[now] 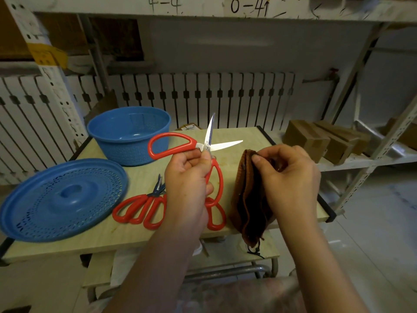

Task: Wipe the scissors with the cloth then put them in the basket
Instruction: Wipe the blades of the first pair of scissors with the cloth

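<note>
Left hand [188, 177] gripped open red-handled scissors [198, 150]; right hand [291, 175] pinched brown cloth [248, 199] over plywood table [135, 236]; blue basket [128, 134] at ten o'clock, slotted-angle shelving [372, 154] at three

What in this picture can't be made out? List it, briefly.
- Head view: how many scissors lie on the table; the left hand covers part of the pile.
- The basket floor's near part, hidden by its own wall.
- The cloth top, covered by the right hand.
- Shelf writing, cut off by the top edge.
- The boxes' labels, too small.
</note>
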### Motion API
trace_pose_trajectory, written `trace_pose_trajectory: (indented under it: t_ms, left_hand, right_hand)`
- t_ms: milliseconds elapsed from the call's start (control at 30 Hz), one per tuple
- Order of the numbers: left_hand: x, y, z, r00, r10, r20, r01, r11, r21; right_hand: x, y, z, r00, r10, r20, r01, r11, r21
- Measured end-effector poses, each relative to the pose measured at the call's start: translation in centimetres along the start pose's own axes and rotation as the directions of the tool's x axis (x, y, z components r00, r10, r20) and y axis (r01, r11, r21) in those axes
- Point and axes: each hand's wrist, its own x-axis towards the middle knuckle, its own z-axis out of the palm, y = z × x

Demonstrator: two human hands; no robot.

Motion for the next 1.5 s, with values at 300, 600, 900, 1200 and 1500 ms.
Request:
trace_pose_trajectory:
  t_ms: [300, 600, 900, 1200, 1500]
  left_hand:
    - [0.8, 1.6, 1.3, 0.999, 0.031, 0.030, -0.032, 0.999, 0.038]
    - [0.7, 1.2, 2.2, 0.998, -0.001, 0.067, 0.003, 1.000, -0.017]
    - [0.3, -0.1, 1.8, 0.995, -0.078, 0.061, 0.080, 0.996, -0.039]
    - [0.4, -0.2, 1.7, 0.994, -0.069, 0.081, 0.074, 0.996, -0.057]
    - [0.3, 0.0, 2.0, 0.995, -0.067, 0.076, 0.070, 0.997, -0.042]
  right_hand:
    - [3.4, -2.2, -2.1, 0.992, -0.127, -0.015, 0.125, 0.987, -0.097]
    - [2.9, 0.1, -1.3, 0.993, -0.021, 0.118, 0.048, 0.971, -0.232]
    - [1.6, 0.3, -1.3, 0.979, 0.116, 0.170, -0.125, 0.991, 0.043]
    - [1.2, 1.1, -0.7, 0.977, 0.061, 0.202, -0.066, 0.998, 0.020]
    - [1.1, 1.3, -0.4, 0.984, -0.130, 0.118, 0.132, 0.991, -0.017]
